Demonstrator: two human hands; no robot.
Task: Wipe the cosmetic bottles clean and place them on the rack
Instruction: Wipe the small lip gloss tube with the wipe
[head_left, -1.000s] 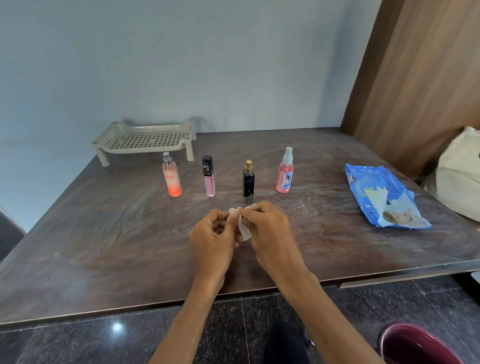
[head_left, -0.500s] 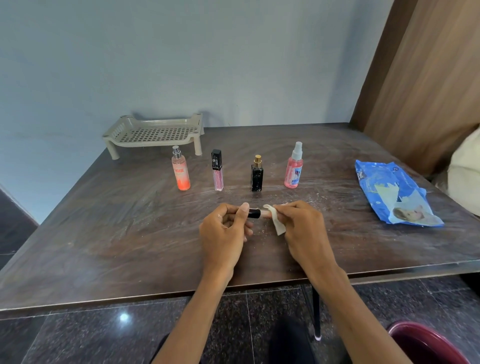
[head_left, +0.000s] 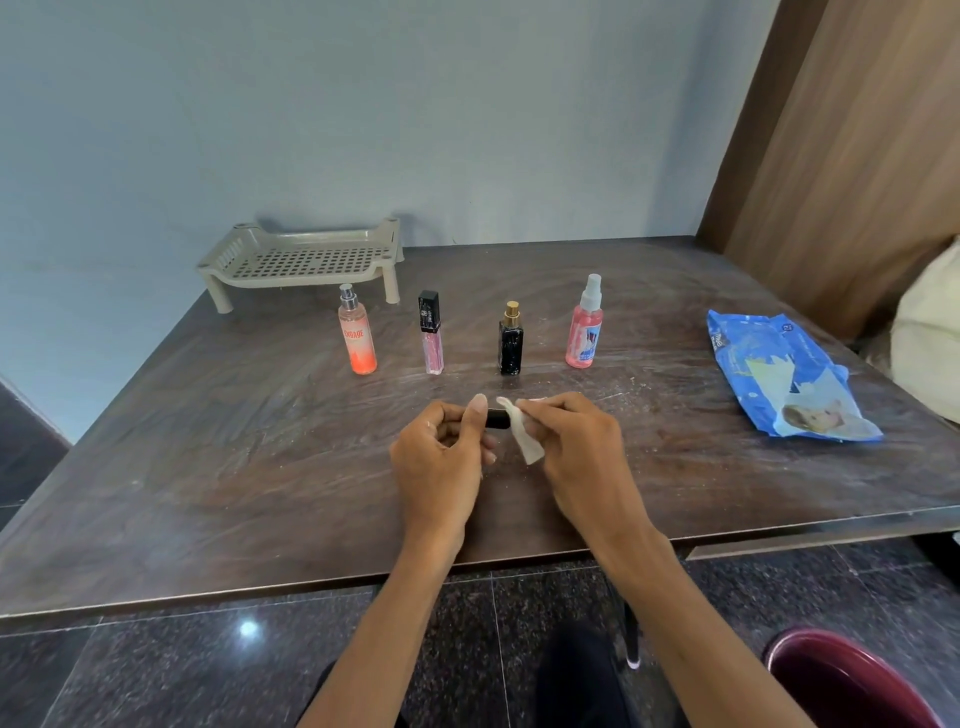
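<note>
My left hand (head_left: 441, 457) grips a small black cosmetic tube (head_left: 497, 419) held sideways above the table; only its dark end shows. My right hand (head_left: 571, 441) pinches a white wipe (head_left: 524, 434) wrapped against that end. Beyond the hands stand several bottles in a row: an orange spray bottle (head_left: 357, 338), a pink gloss tube with a black cap (head_left: 431, 335), a black bottle with a gold cap (head_left: 511, 340) and a pink spray bottle (head_left: 585, 330). The beige perforated rack (head_left: 301, 257) sits at the back left with nothing on it.
A blue pack of wipes (head_left: 779, 374) lies on the right of the dark wooden table (head_left: 208, 441). A cream bag (head_left: 930, 332) leans at the far right by a wooden panel. A maroon bin (head_left: 841, 680) stands on the floor at lower right.
My hands have drawn apart from a tight huddle, which uncovers the black end of the tube. The wipe has slid along the tube toward my right hand.
</note>
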